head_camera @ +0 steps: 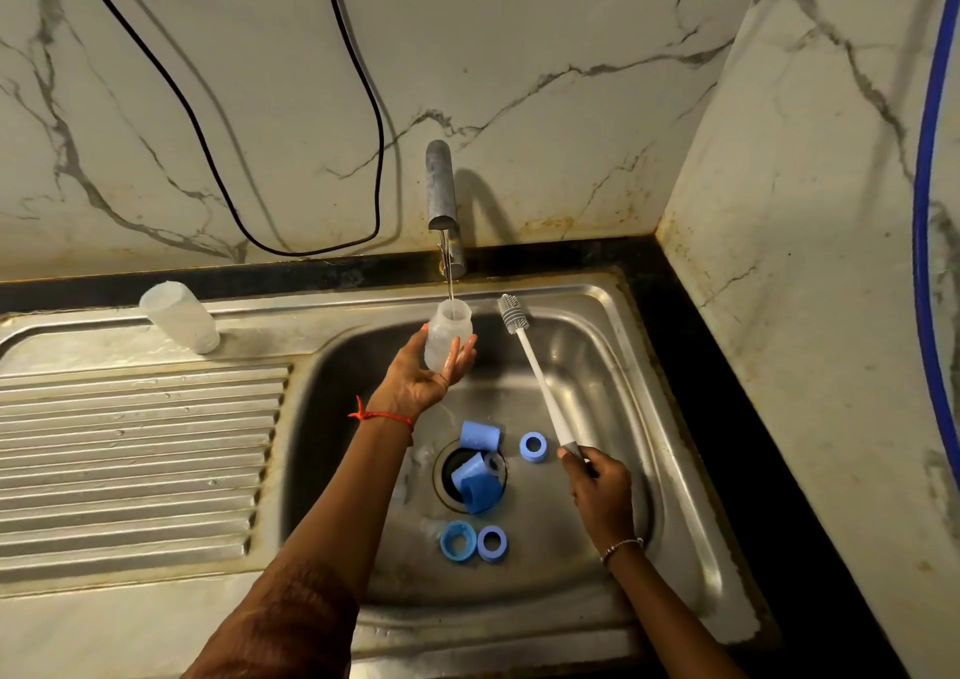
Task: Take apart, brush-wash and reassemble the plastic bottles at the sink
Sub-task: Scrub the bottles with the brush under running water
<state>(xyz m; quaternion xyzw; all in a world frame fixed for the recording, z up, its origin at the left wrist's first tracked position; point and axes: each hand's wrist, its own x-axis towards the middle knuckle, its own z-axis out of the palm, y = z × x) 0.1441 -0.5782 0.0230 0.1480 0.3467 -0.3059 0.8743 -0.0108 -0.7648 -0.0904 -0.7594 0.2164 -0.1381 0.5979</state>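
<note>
My left hand (423, 377) holds a clear plastic bottle body (448, 332) upright under the tap (441, 195), and a thin stream of water runs into its mouth. My right hand (597, 481) grips the low end of a white bottle brush (535, 371); its grey bristle head points up beside the bottle, outside it. A second clear bottle body (179, 317) stands upside down on the drainboard at the back left. Blue caps (479, 436) and blue rings (533, 446) lie in the sink basin around the drain.
The steel sink (649, 418) has a ribbed drainboard (135, 460) on its left. Two more blue rings (474, 541) lie at the basin's near side. A marble wall stands close on the right, with a blue hose (922, 210) along it. A black cable (208, 148) hangs on the back wall.
</note>
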